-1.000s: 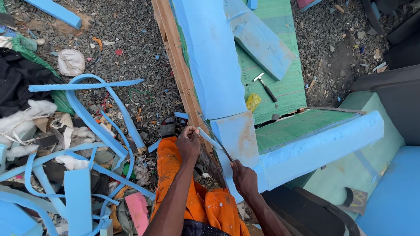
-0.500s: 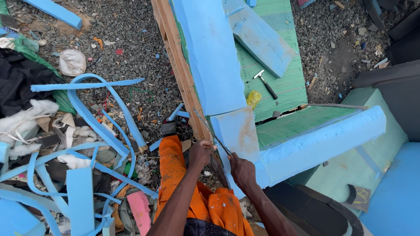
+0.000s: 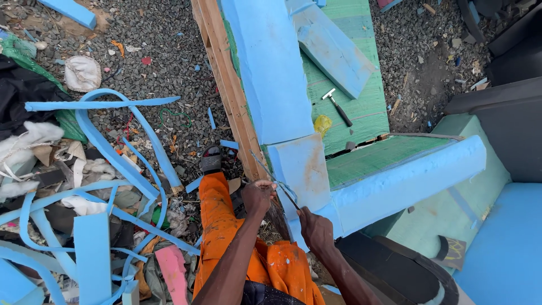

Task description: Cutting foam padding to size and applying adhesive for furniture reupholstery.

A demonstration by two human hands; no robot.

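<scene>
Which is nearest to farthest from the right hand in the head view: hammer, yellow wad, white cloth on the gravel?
From the right hand:
1. Yellow wad, on the green board, up and slightly right.
2. Hammer, just beyond the wad on the same board.
3. White cloth, far upper left on the gravel.

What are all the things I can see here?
Blue foam panels: several, glued on a wooden frame, centre and right.
Wooden frame edge: one, tan, left of the tall foam panel.
Green board: one, inside the frame.
Hammer: one, pale head and dark handle, on the green board.
Yellow scrap: one, on the green board.
Foam strips: many, blue, piled on gravel at left.
Thin blade: one, metal, at the foam corner.
Orange trousers: one pair, bottom centre.
Left hand: by the blade.
Right hand: grips the blade's lower end.
</scene>
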